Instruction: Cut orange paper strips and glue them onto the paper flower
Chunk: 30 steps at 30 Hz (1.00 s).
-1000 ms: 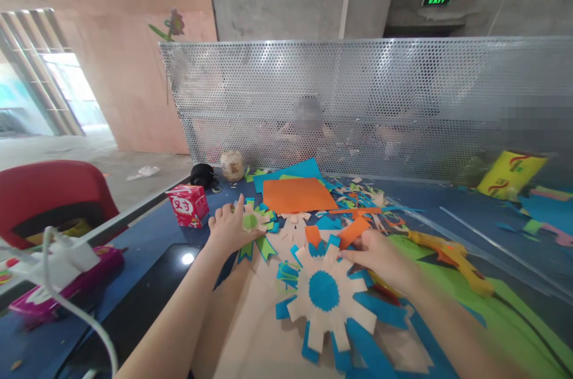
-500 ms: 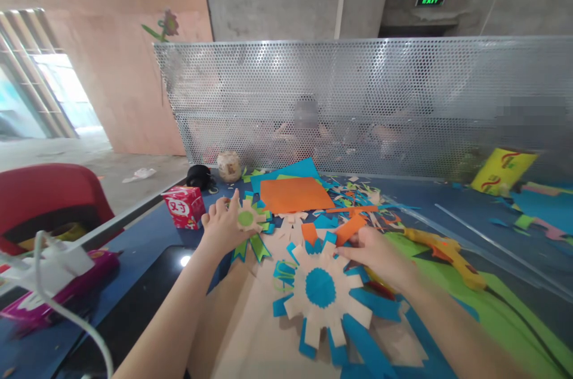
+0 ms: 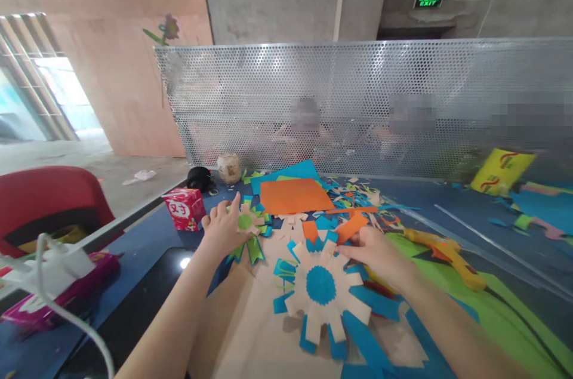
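A small layered paper rosette (image 3: 245, 222), beige, green and blue with green tails, is between the thumb and fingers of my left hand (image 3: 220, 228); the index finger points up. My right hand (image 3: 373, 250) pinches the upper right edge of a larger beige-and-blue paper rosette (image 3: 320, 284), its thumb on a beige tab. An orange paper strip (image 3: 351, 228) sticks out beside those fingers, and another orange strip (image 3: 310, 231) shows behind the rosette's top. Blue tails hang at its lower right. My right fingertips are partly hidden.
A yellow glue gun (image 3: 447, 252) lies on green sheets at right. Orange paper (image 3: 295, 195) and piled scraps (image 3: 358, 194) lie behind the rosettes. A red box (image 3: 184, 209) and black tablet (image 3: 147, 301) are at left. A perforated metal screen (image 3: 268, 98) stands behind, people beyond.
The small rosette has tilted slightly and shifted a little left in my left hand. My right hand and the large rosette have hardly moved.
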Motion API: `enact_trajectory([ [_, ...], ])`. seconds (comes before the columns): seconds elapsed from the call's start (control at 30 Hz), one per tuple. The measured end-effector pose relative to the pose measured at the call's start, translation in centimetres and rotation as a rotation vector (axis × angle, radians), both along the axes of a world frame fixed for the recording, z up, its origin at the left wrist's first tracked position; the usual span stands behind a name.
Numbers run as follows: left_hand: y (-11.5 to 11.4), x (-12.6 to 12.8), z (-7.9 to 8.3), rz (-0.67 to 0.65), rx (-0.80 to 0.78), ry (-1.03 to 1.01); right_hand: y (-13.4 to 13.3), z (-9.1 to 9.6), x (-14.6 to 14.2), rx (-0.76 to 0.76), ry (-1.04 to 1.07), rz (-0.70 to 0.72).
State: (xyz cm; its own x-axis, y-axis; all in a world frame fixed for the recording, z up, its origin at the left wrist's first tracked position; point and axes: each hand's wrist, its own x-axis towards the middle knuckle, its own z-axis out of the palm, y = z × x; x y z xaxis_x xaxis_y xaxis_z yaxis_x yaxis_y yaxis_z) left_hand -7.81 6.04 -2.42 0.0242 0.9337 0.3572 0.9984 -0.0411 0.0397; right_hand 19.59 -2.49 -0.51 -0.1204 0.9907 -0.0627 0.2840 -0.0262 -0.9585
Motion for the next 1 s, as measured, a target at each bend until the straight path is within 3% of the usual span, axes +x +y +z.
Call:
enact_trajectory([
  [0.2,-0.3,0.0,0.4,0.033,0.1,-0.054,0.0,0.0,0.0,0.019,0.02,0.01],
  [0.3,-1.4,1.5,1.4,-0.126,0.216,-0.245,0.0,0.2,-0.1,0.021,0.02,-0.013],
  [0.33,-2.0,2.3,1.8,-0.239,0.176,-0.369,0.0,0.3,-0.1,0.019,0.015,-0.022],
  [0.4,-3.2,4.1,2.3,-0.479,-0.057,-0.649,-0.1,0.4,-0.2,0.016,0.01,-0.02],
  [0.47,-4.3,5.7,2.3,-0.666,-0.354,-0.749,-0.2,0.5,-0.2,0.028,0.026,0.001],
  [0.5,-4.7,6.4,2.1,-0.698,-0.396,-0.756,-0.3,0.6,-0.2,0.041,0.038,0.013],
  [0.7,-4.9,7.2,0.4,-0.711,-0.427,-0.845,-0.5,0.7,-0.1,0.008,0.057,0.005],
  [0.83,-5.2,7.3,0.6,-0.733,-0.457,-0.905,-0.4,0.4,0.0,0.004,0.086,-0.088],
  [1.0,-5.7,7.7,0.9,-0.755,-0.489,-0.924,-0.3,0.4,0.3,0.144,-0.022,-0.107],
])
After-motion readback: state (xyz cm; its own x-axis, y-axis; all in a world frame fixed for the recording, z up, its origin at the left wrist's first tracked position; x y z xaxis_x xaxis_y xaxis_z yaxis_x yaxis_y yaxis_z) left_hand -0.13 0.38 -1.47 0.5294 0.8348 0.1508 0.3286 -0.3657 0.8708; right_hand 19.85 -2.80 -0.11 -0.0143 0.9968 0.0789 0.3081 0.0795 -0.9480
